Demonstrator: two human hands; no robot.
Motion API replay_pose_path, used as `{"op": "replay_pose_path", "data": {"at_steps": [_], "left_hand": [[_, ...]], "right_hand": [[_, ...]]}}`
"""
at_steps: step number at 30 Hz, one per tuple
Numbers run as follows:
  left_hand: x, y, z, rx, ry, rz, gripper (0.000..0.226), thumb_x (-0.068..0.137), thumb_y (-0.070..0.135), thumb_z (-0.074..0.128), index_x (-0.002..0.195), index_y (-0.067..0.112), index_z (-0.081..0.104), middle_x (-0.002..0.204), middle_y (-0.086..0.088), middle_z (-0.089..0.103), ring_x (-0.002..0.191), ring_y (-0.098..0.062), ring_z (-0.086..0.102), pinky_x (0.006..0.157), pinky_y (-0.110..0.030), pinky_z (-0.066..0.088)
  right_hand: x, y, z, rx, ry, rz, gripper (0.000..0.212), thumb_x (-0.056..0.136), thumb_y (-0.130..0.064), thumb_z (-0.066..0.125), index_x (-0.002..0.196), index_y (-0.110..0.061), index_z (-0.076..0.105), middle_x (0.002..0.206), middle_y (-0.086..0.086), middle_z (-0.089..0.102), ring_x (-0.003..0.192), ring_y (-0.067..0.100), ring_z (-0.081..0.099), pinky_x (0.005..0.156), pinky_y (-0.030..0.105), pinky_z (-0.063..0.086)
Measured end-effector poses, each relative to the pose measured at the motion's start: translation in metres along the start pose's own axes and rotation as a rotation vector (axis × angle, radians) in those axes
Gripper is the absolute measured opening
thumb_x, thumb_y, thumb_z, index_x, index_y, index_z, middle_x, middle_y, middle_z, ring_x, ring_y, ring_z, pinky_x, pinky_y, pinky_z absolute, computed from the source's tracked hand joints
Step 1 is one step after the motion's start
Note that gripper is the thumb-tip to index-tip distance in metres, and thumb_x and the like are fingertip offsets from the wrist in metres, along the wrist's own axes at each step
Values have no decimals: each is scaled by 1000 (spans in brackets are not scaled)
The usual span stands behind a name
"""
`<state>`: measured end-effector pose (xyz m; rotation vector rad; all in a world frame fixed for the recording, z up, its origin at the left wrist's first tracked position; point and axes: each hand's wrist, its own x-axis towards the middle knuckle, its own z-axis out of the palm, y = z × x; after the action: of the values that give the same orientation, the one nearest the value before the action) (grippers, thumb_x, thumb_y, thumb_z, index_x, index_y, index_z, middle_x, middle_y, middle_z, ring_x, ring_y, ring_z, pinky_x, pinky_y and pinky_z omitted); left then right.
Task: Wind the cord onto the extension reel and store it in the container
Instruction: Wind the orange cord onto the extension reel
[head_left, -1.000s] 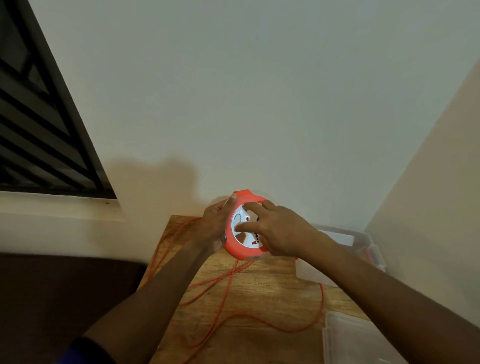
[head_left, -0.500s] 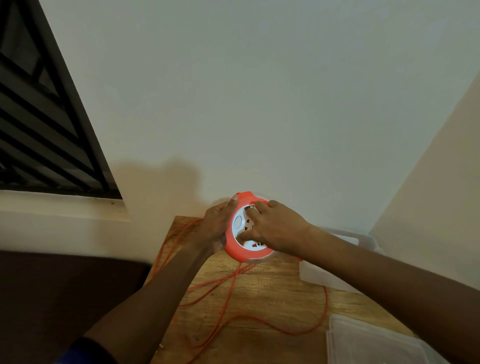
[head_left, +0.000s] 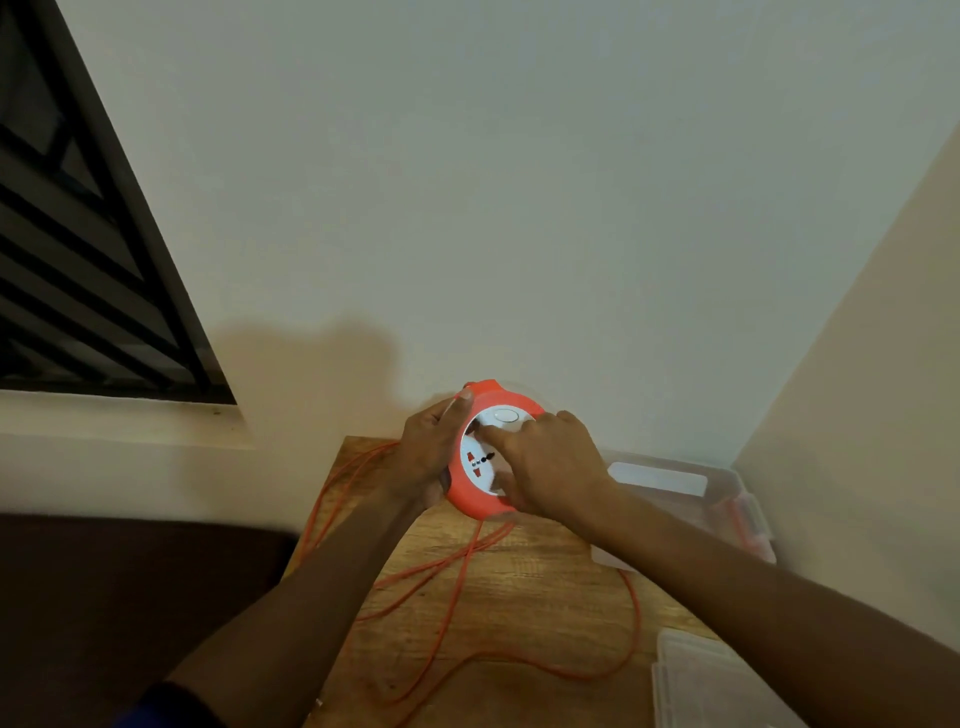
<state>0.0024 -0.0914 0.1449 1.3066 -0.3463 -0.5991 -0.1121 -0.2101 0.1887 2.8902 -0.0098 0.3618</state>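
Walls (head_left: 519, 182) fill most of the view, two being counted, with one barred window (head_left: 78, 260) cut off at ten o'clock. One wooden table (head_left: 519, 582) is seen at six o'clock, its near end cut off by the frame. One clear plastic container (head_left: 727, 499) stands at four o'clock, partly hidden behind the right forearm; one clear lid (head_left: 717, 680) is cut off at five o'clock. One orange cord (head_left: 631, 613) is looped loosely over the table, its plug not being made out. One orange extension reel (head_left: 480, 452) is held above the table's far edge. The left hand (head_left: 428, 452) is curled round the reel's rim. The right hand (head_left: 550, 462) is laid across its white face, index finger pressed there; whether it grips cannot be told.
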Motion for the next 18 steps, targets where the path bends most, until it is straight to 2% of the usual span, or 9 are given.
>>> {"op": "replay_pose_path", "data": {"at_steps": [3,6,8,10,12,14,16,18], "left_hand": [[-1,-1,3,-3,43,55,34,99,44,64,101,13,78,103,-22,77,92,-34,78,75,-44,67],[-1,-4,7,-6,77,107,39,100,40,64,104,3,73,106,-29,73,97,-43,74,81,-53,64],[-3,-3,12,-17,100,115,33,101,38,62,98,9,78,104,-22,78,100,-40,75,85,-55,62],[-3,-3,13,2,107,117,32,102,39,61,91,15,78,102,-17,80,97,-37,76,84,-56,62],[-3,-1,10,-2,109,106,31,102,42,61,87,22,79,99,-15,80,88,-32,78,75,-52,65],[-4,2,5,-29,106,80,29,101,43,61,87,29,81,94,-7,82,82,-27,80,62,-39,66],[-3,2,2,-27,115,59,27,100,45,61,96,26,80,95,-7,83,84,-29,81,62,-36,64],[-2,2,1,-37,128,39,32,100,44,62,109,17,77,100,-10,82,88,-33,80,67,-41,66]], "right_hand": [[-1,-6,5,73,80,156,69,78,-57,62,139,-30,43,104,3,74,83,29,69,71,35,50],[0,-11,9,195,112,361,71,80,-66,51,132,-17,47,88,2,73,71,27,68,59,31,46],[4,-13,9,437,90,558,76,78,-68,53,128,-12,46,93,2,70,77,25,66,57,29,42],[8,-13,8,666,58,665,75,76,-66,58,125,-12,45,100,0,66,82,22,62,57,28,40],[7,-10,6,732,39,644,68,78,-61,61,127,-16,47,110,0,64,89,21,63,61,29,43],[4,-5,2,722,12,594,60,81,-54,63,128,-19,50,118,1,66,96,23,65,69,31,49],[1,-2,-3,606,-7,526,54,82,-49,64,127,-21,52,113,4,68,93,26,66,71,33,51],[0,1,-8,417,15,402,48,84,-43,62,124,-19,52,109,5,67,90,27,64,70,34,51]]}}
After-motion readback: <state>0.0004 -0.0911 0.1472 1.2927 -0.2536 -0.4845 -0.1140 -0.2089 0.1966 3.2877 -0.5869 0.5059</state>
